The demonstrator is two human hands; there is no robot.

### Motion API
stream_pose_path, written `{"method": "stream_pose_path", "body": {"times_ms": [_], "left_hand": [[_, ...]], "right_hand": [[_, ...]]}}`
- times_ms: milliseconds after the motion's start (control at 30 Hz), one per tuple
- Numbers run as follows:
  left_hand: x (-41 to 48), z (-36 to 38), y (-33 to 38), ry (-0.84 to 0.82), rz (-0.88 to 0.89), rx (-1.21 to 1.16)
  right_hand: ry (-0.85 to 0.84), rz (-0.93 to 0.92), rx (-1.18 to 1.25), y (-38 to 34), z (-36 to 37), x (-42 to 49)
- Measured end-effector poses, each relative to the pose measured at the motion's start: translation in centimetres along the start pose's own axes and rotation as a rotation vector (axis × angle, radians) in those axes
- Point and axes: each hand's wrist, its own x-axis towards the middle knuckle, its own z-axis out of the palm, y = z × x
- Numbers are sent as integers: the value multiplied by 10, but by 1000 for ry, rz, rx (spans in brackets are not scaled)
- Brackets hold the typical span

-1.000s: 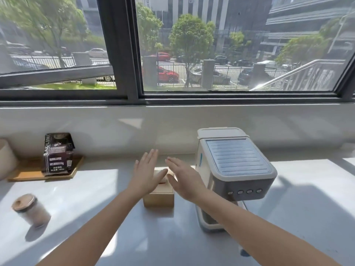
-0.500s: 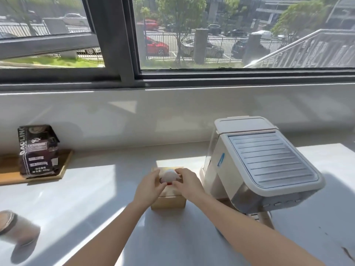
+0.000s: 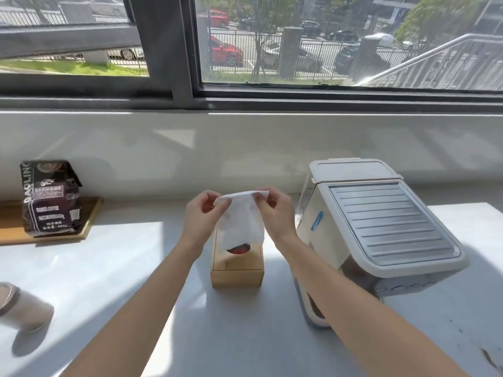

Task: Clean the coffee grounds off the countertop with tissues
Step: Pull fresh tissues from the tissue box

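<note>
White tissue (image 3: 241,224) edge pinched: L fingers (image 3: 208,200), R fingers (image 3: 272,198).

Coffee corner: espresso machine (image 3: 381,227), bean bag (image 3: 51,198).

White tissue (image 3: 241,221), tan box (image 3: 236,273), pale grey desk (image 3: 122,268)
The box slot under the tissue shows red. Right of the right hand (image 3: 275,213), the coffee machine (image 3: 381,221) is cream with a grey ribbed top and a blue mark. Left of the left hand (image 3: 202,213), the coffee bag (image 3: 50,198) is dark brown with white lettering, on a tan tray (image 3: 91,216).
</note>
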Motion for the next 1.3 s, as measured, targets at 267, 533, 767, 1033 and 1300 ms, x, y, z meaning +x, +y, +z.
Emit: {"method": "stream_pose_path", "body": {"times_ms": [267, 533, 767, 1033, 1300], "left_hand": [[-6, -26, 7, -570, -403, 286], [-31, -4, -65, -301, -156, 650], [-13, 5, -85, -126, -62, 662], [-3, 2, -93, -109, -104, 744], [9, 0, -29, -66, 124, 355]], "right_hand": [[-488, 386, -176, 4, -22, -8], [-389, 219, -596, 67, -18, -35], [-339, 201, -589, 68, 4, -18], [-347, 111, -565, 76, 16, -12], [-166, -94, -248, 28, 13, 5]]}}
